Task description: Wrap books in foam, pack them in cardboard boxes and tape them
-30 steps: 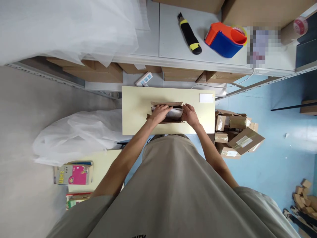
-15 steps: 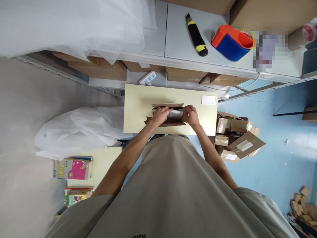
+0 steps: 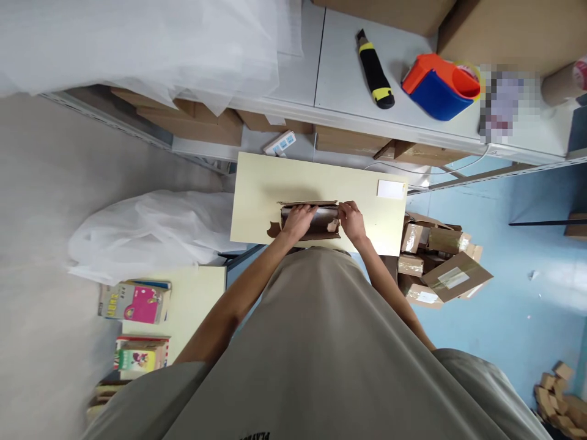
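Note:
An open brown cardboard box (image 3: 314, 236) lies near the front edge of the small pale-yellow table (image 3: 257, 180). Its top faces me, and a torn-looking flap (image 3: 274, 230) sticks out at its left end. Something greyish-white (image 3: 324, 213) shows inside; its kind is not clear. My left hand (image 3: 299, 221) reaches over the box from the near side, with its fingers bent at the far wall and their tips partly hidden. At the right end, my right hand (image 3: 351, 220) has curled fingers gripping the box's edge.
A utility knife (image 3: 376, 70) and an orange-blue tape dispenser (image 3: 440, 85) lie on the shelf ahead. A white card (image 3: 391, 189) rests at the table's right. Cardboard boxes (image 3: 440, 263) are heaped at right; books (image 3: 137, 302) and white plastic sheeting (image 3: 156, 226) are at left.
The box has come slightly closer to me on the table. My left fingers have moved to its far wall, and more of the inside shows. The view has shifted a little.

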A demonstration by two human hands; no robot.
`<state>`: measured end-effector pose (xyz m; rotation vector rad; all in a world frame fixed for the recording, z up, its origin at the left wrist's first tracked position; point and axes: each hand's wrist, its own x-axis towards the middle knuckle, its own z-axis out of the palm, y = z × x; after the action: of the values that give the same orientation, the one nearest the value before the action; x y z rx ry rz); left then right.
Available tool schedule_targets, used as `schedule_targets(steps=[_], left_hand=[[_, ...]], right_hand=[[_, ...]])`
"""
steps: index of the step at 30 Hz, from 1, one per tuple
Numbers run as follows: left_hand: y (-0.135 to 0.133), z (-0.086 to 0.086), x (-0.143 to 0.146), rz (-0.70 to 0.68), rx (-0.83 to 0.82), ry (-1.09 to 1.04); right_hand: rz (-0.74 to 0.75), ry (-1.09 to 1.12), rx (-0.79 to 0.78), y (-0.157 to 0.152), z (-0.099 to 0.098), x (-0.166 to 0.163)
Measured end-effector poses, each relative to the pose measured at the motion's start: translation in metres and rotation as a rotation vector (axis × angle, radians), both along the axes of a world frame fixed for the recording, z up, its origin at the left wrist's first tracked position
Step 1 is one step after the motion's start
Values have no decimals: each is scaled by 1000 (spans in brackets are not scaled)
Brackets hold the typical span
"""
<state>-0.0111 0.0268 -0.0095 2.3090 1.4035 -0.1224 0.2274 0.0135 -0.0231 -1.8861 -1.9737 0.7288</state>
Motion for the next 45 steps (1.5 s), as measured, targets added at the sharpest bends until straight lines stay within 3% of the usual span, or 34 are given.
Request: schedule_targets(steps=[5, 13, 21, 24, 31, 35, 38, 40, 42, 45], left_hand=[[-23, -2, 4, 35, 113, -123], [-23, -7, 14, 57, 65, -133], [-35, -16, 44, 226, 27, -146], [-34, -17, 44, 224, 34, -166], [-41, 1, 10, 212, 51, -307], [-61, 9, -26, 496, 149, -327], [-76, 4, -52, 768, 209, -301], [-83, -3, -64, 876, 189, -309], [-87, -10, -68, 882, 122, -364], [-90, -14, -64, 784, 24, -484]], right_hand=[[24, 8, 33, -5, -1, 1], [3, -1, 36, -8, -1, -5], [57, 1, 66, -3, -2, -2], [73, -1, 74, -1, 1, -1], [36, 79, 54, -4, 10, 7], [-44, 155, 39, -14, 15, 7], [-44, 203, 11, -20, 20, 2], [17, 221, -7, -21, 22, -3], [107, 196, -18, -19, 22, -7], [185, 96, -33, -13, 21, -10]])
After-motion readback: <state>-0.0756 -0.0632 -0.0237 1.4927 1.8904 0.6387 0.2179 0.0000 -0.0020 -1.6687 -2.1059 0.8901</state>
